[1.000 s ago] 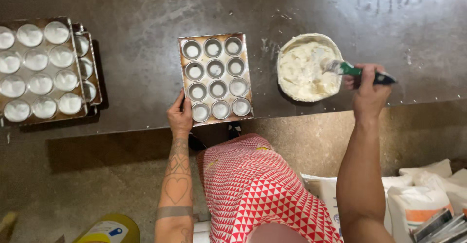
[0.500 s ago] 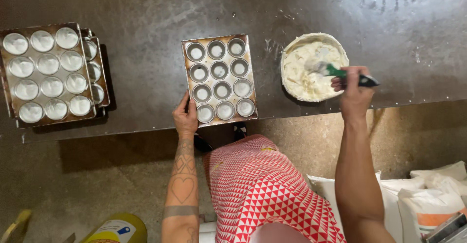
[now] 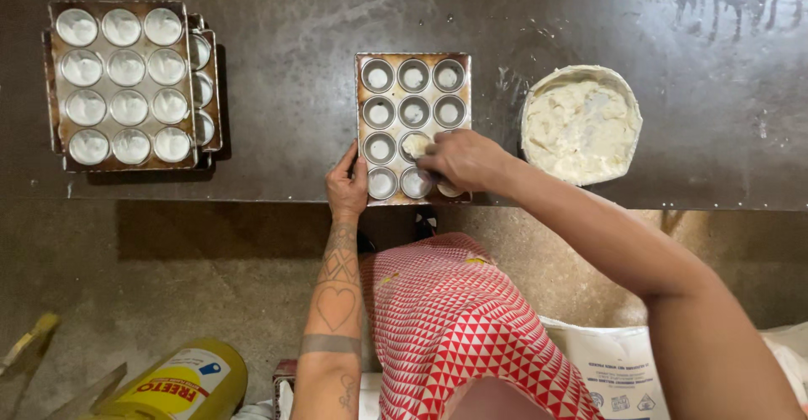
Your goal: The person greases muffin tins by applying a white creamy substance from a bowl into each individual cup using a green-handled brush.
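Item: rectangular twelve-cup metal muffin tray point(image 3: 412, 71), browned at the rim, long axis running away from the person, lying on the dark scuffed metal table point(image 3: 295, 58) directly ahead of the body.

Left hand point(image 3: 348, 186): fingers spread loosely against the tray's near-left edge, steadying it, clasping nothing.

Right hand point(image 3: 459, 161): fingers bunched over the tray's near-right cups, tips pointing left at a lump of pale dough point(image 3: 414, 144) in the middle cup of the third row. Whether it pinches a tool or only dough cannot be told.

Supply: round pale bowl of white dough point(image 3: 581, 124), just right of the tray, beside the right forearm; the right hand is the nearer one.

Also present: a second stack of muffin trays with white-filled cups point(image 3: 126, 83), well apart at far left; a yellow canister point(image 3: 181, 382) on the floor.
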